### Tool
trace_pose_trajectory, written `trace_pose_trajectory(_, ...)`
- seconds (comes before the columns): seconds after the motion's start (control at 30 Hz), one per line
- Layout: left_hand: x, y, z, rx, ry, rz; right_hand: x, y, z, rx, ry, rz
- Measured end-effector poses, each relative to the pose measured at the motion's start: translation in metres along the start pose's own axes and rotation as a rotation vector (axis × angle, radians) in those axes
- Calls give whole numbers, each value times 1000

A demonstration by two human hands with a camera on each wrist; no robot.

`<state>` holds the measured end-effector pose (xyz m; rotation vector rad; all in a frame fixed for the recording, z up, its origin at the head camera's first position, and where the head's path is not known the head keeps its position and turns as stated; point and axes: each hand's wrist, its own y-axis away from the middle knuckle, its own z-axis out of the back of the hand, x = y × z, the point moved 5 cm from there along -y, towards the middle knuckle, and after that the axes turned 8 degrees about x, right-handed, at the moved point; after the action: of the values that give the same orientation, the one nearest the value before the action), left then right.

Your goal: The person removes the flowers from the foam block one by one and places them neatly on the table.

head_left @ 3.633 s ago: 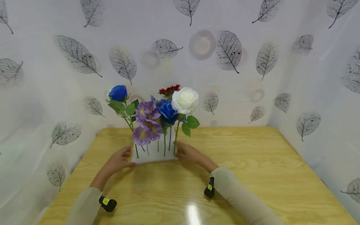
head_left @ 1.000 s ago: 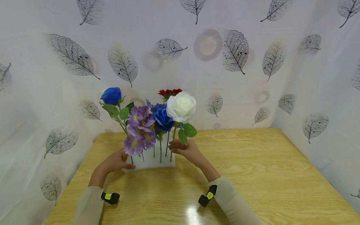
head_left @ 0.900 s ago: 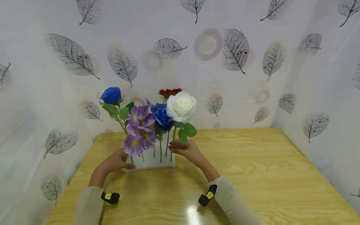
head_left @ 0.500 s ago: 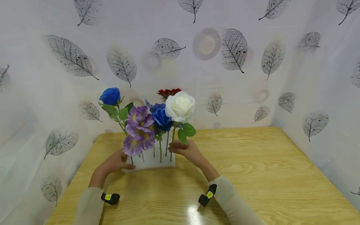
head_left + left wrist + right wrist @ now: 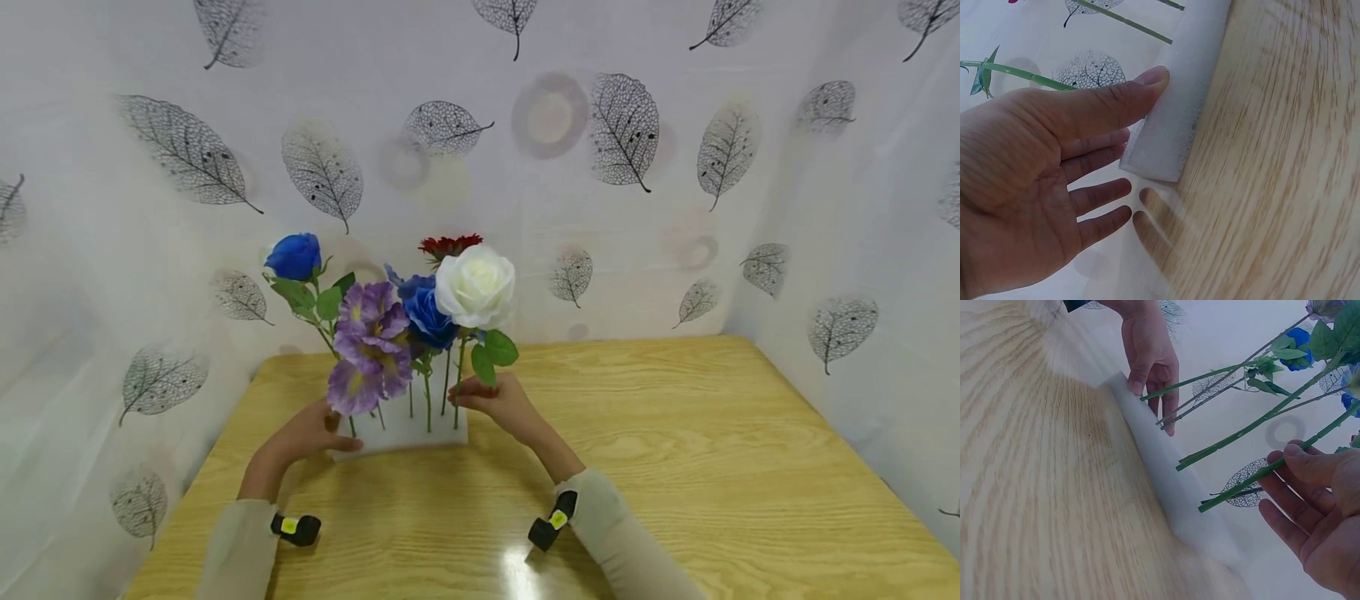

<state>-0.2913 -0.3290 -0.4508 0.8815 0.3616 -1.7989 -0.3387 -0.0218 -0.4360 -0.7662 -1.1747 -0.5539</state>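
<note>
A white foam block lies on the table with several artificial flowers stuck upright in it. My left hand grips its left end; in the left wrist view the thumb rests on top and the other fingers are at the side and end, some of them partly hidden. At the right end, my right hand pinches the green stem of the white rose between thumb and fingers, above the foam. Beside that rose are a blue rose, a red flower and a purple flower. Another blue rose leans out left.
The wood-grain table extends to both sides and in front of the block. A white curtain printed with leaves hangs behind and along the sides. Each sleeve has a black wrist camera strapped on.
Since the earliest frame, my right hand has gone from the foam's right end up to the white rose's stem. Lately the white rose has tilted slightly left. The left hand stays on the block.
</note>
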Motion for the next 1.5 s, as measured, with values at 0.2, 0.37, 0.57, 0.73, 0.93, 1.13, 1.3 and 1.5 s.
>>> trace_pose_trajectory(0.2,0,-1,-1,1,10,0,0,0,0,-32,42,7)
trace_pose_trajectory(0.37,0,-1,-1,1,18,-2,-1,0,0,-59,65,20)
trace_pose_trajectory(0.57,-1,0,-1,0,29,13,0,0,-1,-82,71,23)
trace_pose_trajectory(0.73,-1,0,-1,-3,38,13,2,1,0,-105,82,39)
trace_pose_trajectory(0.93,-2,1,-1,-1,39,13,2,2,-2,-99,49,49)
trace_pose_trajectory(1.13,-1,0,-1,0,26,16,1,1,-4,-82,46,52)
trace_pose_trajectory(1.3,1,0,-1,6,27,12,2,0,-5,-75,164,61)
trace_pose_trajectory(1.5,1,0,-1,1,25,7,0,0,-9,-60,231,74)
